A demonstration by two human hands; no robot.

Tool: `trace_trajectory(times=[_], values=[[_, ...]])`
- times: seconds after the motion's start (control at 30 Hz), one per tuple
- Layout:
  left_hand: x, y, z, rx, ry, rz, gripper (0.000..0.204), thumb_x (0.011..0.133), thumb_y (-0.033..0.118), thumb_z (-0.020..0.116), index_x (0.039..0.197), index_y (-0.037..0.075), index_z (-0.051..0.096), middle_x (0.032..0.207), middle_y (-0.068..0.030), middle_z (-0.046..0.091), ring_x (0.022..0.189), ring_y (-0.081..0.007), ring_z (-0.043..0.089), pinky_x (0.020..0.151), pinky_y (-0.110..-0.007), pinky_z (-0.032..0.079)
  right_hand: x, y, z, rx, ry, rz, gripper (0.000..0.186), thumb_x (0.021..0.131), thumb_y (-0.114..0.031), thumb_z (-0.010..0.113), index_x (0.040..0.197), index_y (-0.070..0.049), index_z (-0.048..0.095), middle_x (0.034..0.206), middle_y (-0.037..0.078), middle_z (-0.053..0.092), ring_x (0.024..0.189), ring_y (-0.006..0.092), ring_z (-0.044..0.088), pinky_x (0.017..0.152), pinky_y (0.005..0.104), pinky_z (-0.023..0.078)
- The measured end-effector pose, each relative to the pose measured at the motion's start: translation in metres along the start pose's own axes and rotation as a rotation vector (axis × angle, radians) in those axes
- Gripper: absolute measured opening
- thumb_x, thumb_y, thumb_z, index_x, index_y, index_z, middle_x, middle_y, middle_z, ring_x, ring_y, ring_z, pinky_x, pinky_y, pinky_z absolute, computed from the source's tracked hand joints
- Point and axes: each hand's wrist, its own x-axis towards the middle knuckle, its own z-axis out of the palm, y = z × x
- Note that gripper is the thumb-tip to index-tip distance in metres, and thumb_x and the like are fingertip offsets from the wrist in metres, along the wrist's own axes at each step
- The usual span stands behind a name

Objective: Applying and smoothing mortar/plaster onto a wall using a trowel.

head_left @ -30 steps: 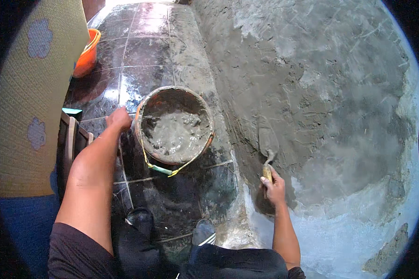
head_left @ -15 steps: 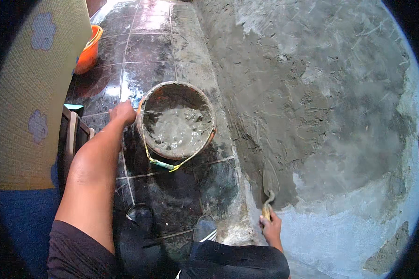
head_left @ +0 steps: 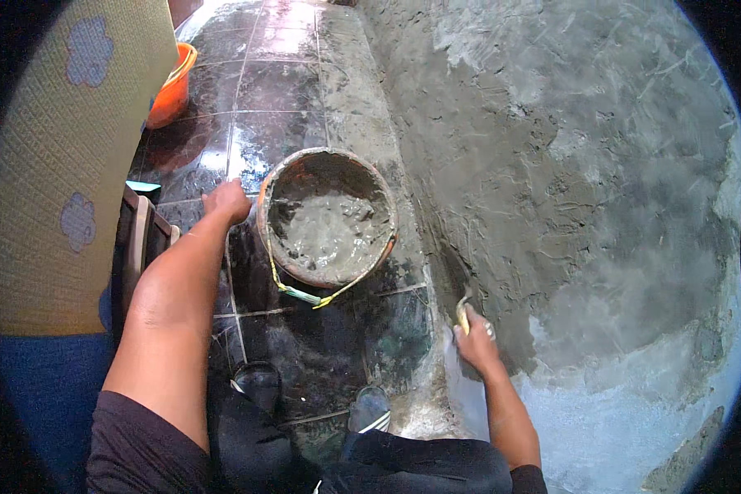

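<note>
My right hand (head_left: pixel 477 344) is closed round the yellowish handle of a trowel (head_left: pixel 463 316). The trowel's blade, hard to tell from the grey mortar, lies against the lower edge of the plastered wall (head_left: pixel 519 189). To the left stands a round bucket (head_left: pixel 265 239) partly filled with wet grey mortar (head_left: pixel 329 235). Its cord handle (head_left: pixel 337 294), with a pale green grip, hangs over the near side. My left hand (head_left: pixel 229 202) hovers just beside the bucket's left rim, seemingly apart from it. Its fingers point down and are mostly hidden behind the back of the hand.
Dark glossy tiles (head_left: pixel 280 132) run along the wall, smeared with mortar beside it. An orange bucket (head_left: pixel 171 97) stands at the far left. A patterned yellowish mat or cloth (head_left: pixel 66 165) and a brown slatted frame (head_left: pixel 140 235) border the left side. My feet are below the bucket.
My right hand has moved up and away from me along the wall's foot with the trowel, and more forearm shows. My left hand stays beside the bucket. The whole view has shifted slightly.
</note>
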Motion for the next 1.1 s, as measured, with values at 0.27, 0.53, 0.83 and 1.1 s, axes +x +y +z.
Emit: trace_trajectory(times=[0.27,0.53,0.83,1.1], values=[[0.008,-0.005,0.008,-0.013,-0.043,-0.033,0.044,0.089,0.019,0.052,0.131,0.010,0.058,0.136,-0.0158,0.058,0.127,-0.0333,0.055,0.103,-0.053,0.040,0.018,-0.024,-0.045,0.194,0.136,-0.039,0.058,0.087,-0.016,0.065,0.140,0.002,0.050,0.129,0.026,0.061,0.120,0.0378,0.059,0.101,0.0401,0.045],[0.011,-0.005,0.013,-0.063,-0.025,-0.026,0.038,0.088,0.017,0.055,0.123,0.010,0.065,0.129,-0.0159,0.064,0.122,-0.0324,0.060,0.102,-0.051,0.042,0.003,-0.062,-0.132,0.488,0.149,0.254,0.053,0.088,-0.013,0.067,0.136,0.004,0.054,0.122,0.022,0.066,0.114,0.0292,0.063,0.101,0.0376,0.045],[0.013,0.010,0.017,-0.017,-0.072,0.002,0.045,0.090,0.028,0.057,0.131,0.010,0.058,0.132,-0.0147,0.062,0.123,-0.0324,0.059,0.103,-0.054,0.039,-0.018,-0.079,-0.147,0.222,0.704,-0.158,0.055,0.092,-0.012,0.064,0.142,0.004,0.046,0.131,0.022,0.057,0.118,0.0304,0.057,0.102,0.0400,0.043],[-0.003,0.020,0.003,-0.049,-0.073,-0.005,0.043,0.090,0.030,0.056,0.128,0.011,0.060,0.133,-0.0137,0.062,0.123,-0.0327,0.059,0.106,-0.055,0.039,0.084,-0.047,0.001,0.200,0.079,-0.076,0.059,0.089,-0.019,0.065,0.141,0.002,0.047,0.134,0.025,0.056,0.126,0.0373,0.054,0.106,0.0408,0.042]])
